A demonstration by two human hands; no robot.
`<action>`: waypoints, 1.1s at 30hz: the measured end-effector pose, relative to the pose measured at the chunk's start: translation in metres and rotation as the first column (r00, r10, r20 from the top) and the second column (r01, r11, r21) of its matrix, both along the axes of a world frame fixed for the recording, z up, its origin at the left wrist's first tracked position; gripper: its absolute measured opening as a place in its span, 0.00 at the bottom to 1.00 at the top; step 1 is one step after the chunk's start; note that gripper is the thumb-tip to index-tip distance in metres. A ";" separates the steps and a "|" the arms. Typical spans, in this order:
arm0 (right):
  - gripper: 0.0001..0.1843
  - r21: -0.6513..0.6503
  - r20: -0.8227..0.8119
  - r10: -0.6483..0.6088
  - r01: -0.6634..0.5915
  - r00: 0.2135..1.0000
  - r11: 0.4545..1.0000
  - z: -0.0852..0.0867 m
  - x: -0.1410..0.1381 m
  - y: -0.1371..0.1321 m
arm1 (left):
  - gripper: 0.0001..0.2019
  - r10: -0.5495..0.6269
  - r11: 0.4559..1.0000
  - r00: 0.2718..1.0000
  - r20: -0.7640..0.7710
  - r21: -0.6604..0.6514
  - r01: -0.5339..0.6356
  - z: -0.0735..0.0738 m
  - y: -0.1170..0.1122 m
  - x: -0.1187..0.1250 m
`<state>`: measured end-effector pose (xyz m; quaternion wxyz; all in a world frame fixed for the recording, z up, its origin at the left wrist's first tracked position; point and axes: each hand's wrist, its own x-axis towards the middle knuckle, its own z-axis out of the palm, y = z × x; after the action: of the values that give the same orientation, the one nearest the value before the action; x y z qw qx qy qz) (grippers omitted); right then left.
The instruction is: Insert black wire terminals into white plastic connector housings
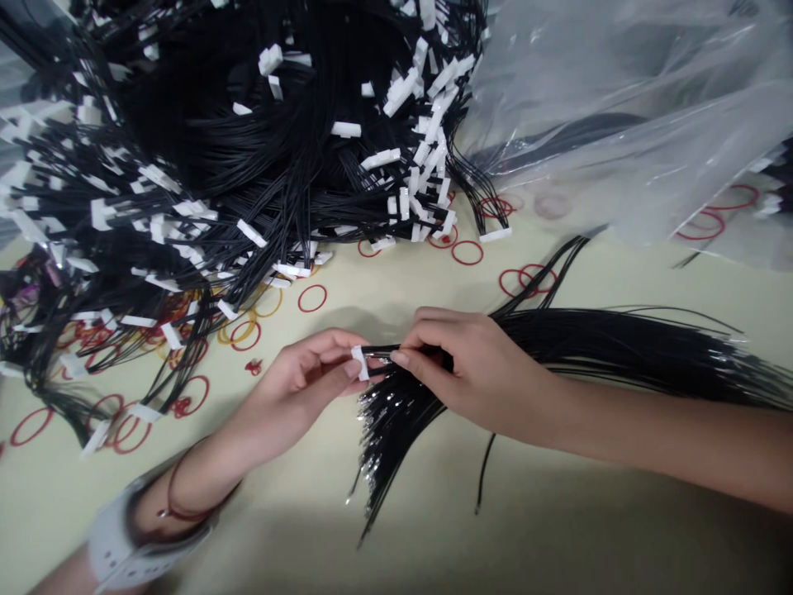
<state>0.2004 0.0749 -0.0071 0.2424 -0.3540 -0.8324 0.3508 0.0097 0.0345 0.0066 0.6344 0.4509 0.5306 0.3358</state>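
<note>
Over a pale green tabletop (557,529), in the head view, the left hand (297,388) pinches a small white plastic connector (360,363) between thumb and fingertips, its long axis standing across the line of the wires. The right hand (477,372) lies beside a loose bundle of thin black wires (619,347), its thumb and fingers pressed together on a black wire end (377,351) that points left toward the connector.

A large heap of black wires ending in white connectors (204,140) fills the upper left of the pale desk (557,529), with red rubber bands (312,286) scattered nearby and a clear plastic bag (619,107) at upper right.
</note>
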 end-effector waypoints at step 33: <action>0.12 0.093 0.039 0.051 -0.055 0.998 0.994 -0.001 0.000 -0.002 | 0.05 -0.034 0.998 0.999 -0.041 0.046 0.036 0.002 -0.002 0.002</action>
<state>0.2005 0.0730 -0.0076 0.2339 -0.3265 -0.8614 0.3110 0.0117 0.0324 0.0082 0.6188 0.4813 0.5272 0.3279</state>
